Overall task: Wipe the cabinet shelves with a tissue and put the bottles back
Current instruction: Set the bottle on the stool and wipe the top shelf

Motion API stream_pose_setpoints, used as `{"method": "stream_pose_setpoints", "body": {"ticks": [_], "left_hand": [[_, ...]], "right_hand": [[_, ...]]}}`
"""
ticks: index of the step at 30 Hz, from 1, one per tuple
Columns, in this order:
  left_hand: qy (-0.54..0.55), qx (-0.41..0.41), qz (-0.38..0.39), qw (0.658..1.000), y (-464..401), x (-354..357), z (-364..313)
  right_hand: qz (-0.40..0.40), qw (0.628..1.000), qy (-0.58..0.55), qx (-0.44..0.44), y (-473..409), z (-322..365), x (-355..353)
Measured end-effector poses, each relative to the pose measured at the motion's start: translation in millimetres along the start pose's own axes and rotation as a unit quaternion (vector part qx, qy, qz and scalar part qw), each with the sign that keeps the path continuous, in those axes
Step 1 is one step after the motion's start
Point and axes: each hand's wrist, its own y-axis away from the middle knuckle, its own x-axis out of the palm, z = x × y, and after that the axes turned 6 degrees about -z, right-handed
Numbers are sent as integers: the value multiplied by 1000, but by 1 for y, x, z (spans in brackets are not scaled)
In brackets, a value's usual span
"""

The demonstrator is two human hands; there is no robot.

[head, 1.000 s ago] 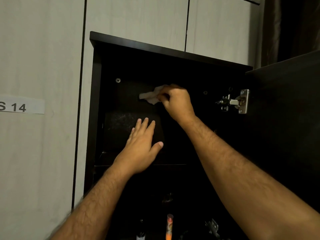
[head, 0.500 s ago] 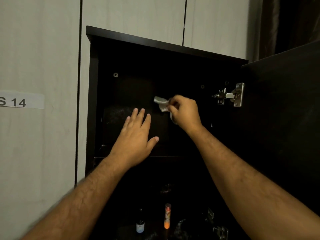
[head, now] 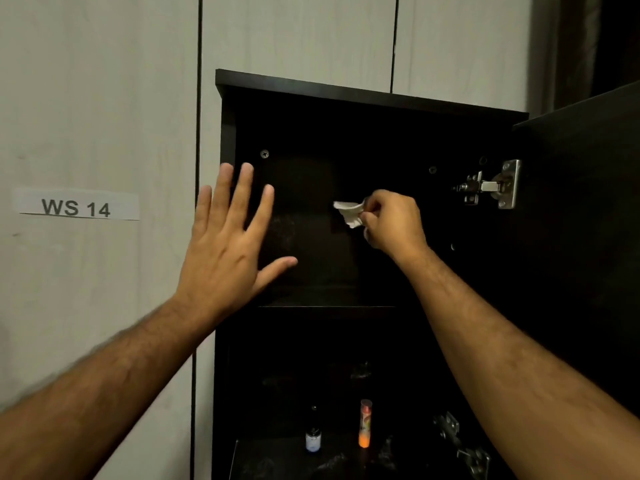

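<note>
A dark cabinet [head: 346, 88] stands open before me. My right hand [head: 393, 221] pinches a crumpled white tissue [head: 350, 213] in front of the back wall, above the upper shelf [head: 325, 301]. My left hand [head: 230, 240] is raised with straight, spread fingers at the cabinet's left side panel, holding nothing. Far below, on a lower shelf, stand a small dark bottle with a pale label [head: 313, 434] and a slim orange tube-shaped bottle [head: 365, 424].
The cabinet door [head: 585, 209] hangs open on the right, with a metal hinge [head: 491, 187] at the top and another hinge [head: 460, 441] lower down. A pale wall panel with a paper label "WS 14" [head: 76, 206] lies to the left.
My left hand lifted off the shelf area and moved up and left to the cabinet's side edge. My right hand with the tissue came down and to the right.
</note>
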Motion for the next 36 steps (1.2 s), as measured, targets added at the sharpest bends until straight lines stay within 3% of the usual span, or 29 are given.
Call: {"method": "stream_pose_setpoints", "body": {"ticks": [2, 5, 9, 12, 16, 19, 21, 24, 25, 27, 30, 33, 36], "left_hand": [[-2, -26, 4, 1000, 0, 3, 3], [5, -43, -3, 999, 3, 7, 3], [15, -48, -8, 999, 6, 9, 5], [24, -46, -16, 999, 6, 9, 8], [34, -43, -23, 998, 4, 8, 11], [33, -44, -27, 998, -2, 7, 13], [33, -45, -24, 998, -6, 6, 14], [33, -43, -21, 998, -9, 5, 14], [33, -44, -20, 998, -9, 5, 14], [31, -46, -21, 998, -8, 6, 14], [33, -49, -22, 998, -9, 6, 13], [38, -53, -27, 997, -11, 7, 14], [43, -55, -28, 997, -11, 8, 13]], "right_hand": [[44, 998, 1, -44, 12, 9, 14], [172, 974, 83, -122, 43, 15, 24], [259, 933, 237, -78, 45, 9, 11], [200, 950, 240, -1, 26, -2, -3], [-5, 998, 55, 28, -5, -2, 0], [-28, 1000, 5, 7, -12, 17, 12], [44, 998, 3, -46, 5, 29, 24], [231, 961, 64, -141, 41, 43, 31], [285, 944, 88, -139, 48, 44, 30], [312, 933, 143, -108, 47, 40, 26], [240, 951, 190, -50, 27, 26, 12], [103, 989, 106, -9, 2, 14, 3], [-1, 1000, 15, 21, -18, 23, 6]]}}
